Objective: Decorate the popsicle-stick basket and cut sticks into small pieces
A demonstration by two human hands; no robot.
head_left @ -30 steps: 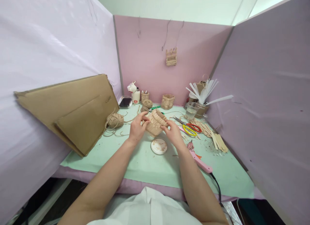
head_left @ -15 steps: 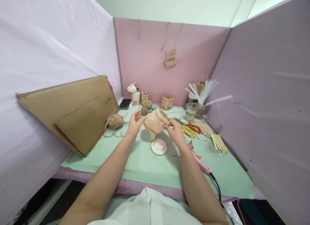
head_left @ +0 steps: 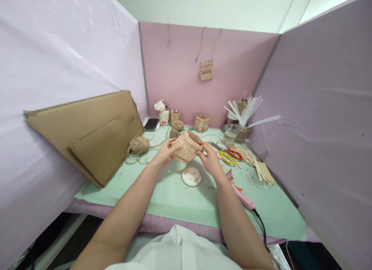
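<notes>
Both my hands hold a small basket built of wooden craft sticks [head_left: 186, 146] above the green mat [head_left: 174, 196]. My left hand [head_left: 165, 153] grips its left side with fingers curled round the edge. My right hand [head_left: 210, 159] pinches its right side. The basket is tilted, with its open top facing away from me. A small round white dish [head_left: 191, 176] lies on the mat just below the basket.
A ball of jute twine [head_left: 139, 145] and a leaning cardboard sheet [head_left: 87, 134] are at the left. Red and yellow scissors [head_left: 229, 155], loose sticks [head_left: 261, 170] and a pink glue gun [head_left: 241, 194] lie at the right. Small baskets, a cup and a phone stand at the back.
The basket has been turned and tilted between my hands and lifted slightly. My left hand, briefly loose on it half a second ago, now grips its left side again.
</notes>
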